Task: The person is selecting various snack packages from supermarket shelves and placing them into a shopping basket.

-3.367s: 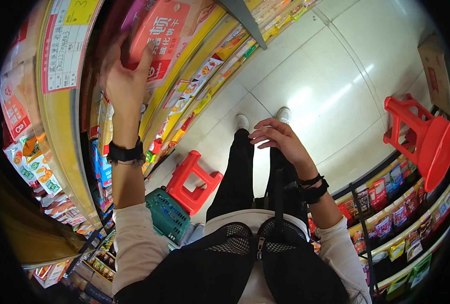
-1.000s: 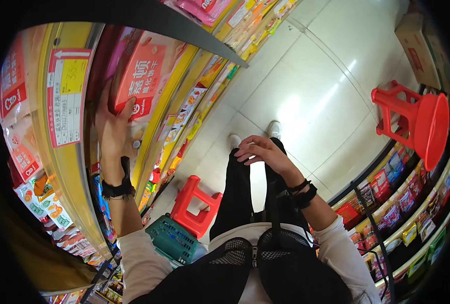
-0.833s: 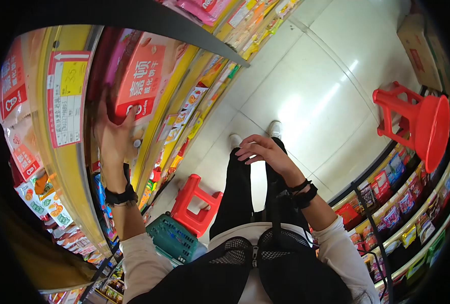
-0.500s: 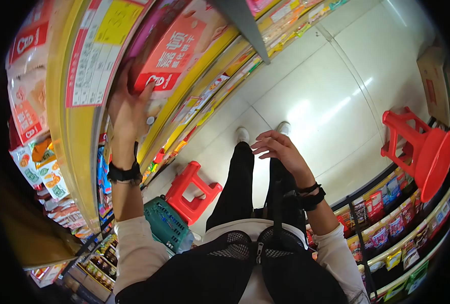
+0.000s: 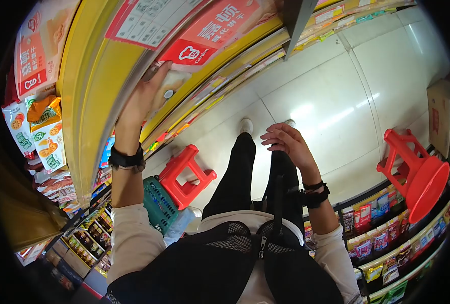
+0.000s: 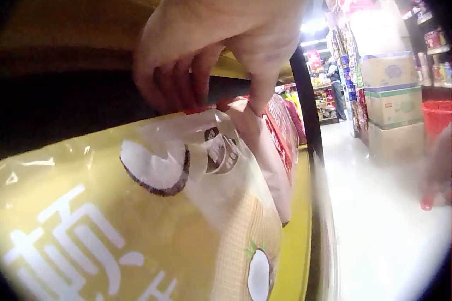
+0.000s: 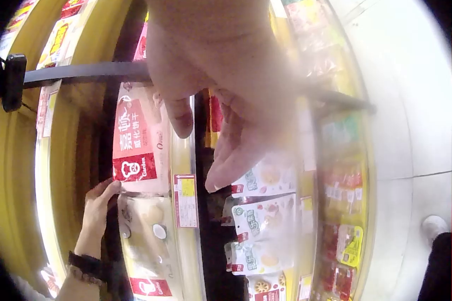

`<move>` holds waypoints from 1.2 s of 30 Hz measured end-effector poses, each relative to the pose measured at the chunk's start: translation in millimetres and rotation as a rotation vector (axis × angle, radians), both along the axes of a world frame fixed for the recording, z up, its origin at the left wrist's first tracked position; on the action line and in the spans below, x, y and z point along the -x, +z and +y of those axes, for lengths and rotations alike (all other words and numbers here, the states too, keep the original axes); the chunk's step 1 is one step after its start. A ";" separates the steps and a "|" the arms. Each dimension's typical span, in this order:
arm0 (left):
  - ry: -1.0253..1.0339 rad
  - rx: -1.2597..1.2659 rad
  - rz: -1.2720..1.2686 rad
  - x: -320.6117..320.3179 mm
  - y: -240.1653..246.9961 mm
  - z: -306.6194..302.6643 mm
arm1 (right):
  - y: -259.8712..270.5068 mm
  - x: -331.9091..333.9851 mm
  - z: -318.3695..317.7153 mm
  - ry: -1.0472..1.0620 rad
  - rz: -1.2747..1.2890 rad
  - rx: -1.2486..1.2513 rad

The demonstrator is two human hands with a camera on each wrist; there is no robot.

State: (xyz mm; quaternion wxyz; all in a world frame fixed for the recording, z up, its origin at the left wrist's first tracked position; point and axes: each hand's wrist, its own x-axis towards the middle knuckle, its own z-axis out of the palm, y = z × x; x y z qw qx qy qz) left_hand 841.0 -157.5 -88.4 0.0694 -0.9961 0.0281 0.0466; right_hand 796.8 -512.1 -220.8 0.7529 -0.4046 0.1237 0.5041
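Observation:
A pink and red bag of wafer biscuits [image 5: 209,38], marked Garden, stands on the yellow shelf at upper left in the head view. My left hand [image 5: 138,99] pinches its near edge, thumb on the front and fingers curled behind. In the left wrist view, those fingers [image 6: 185,79] reach down behind the bags, partly hidden. Just nearer than the pink bag is a cream bag with coconut pictures [image 6: 134,202]. Away from the shelf, in front of my body, my right hand [image 5: 292,144] hangs with loosely bent fingers and holds nothing.
A dark shelf divider [image 5: 298,25] juts out past the pink bag. On the floor are a red stool [image 5: 187,177] with a green basket [image 5: 159,205] beside it, and another red stool [image 5: 417,172] at right. Snack shelves [image 5: 387,253] line the lower right.
My left hand has slid from higher on the pink bag down to its near edge. The head view has turned, moving the shelf up and right. My right hand keeps its loose pose.

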 end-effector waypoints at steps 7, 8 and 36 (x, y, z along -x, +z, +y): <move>-0.152 -0.203 -0.026 -4.3 14.0 -20.0 | 4.6 1.2 11.9 0.032 -0.011 0.013; -0.082 -0.197 0.012 -2.4 12.5 -17.6 | 4.6 2.2 12.6 0.031 -0.014 0.010; 0.298 0.171 0.014 32.0 11.8 38.1 | 5.1 15.8 29.6 0.048 -0.025 0.019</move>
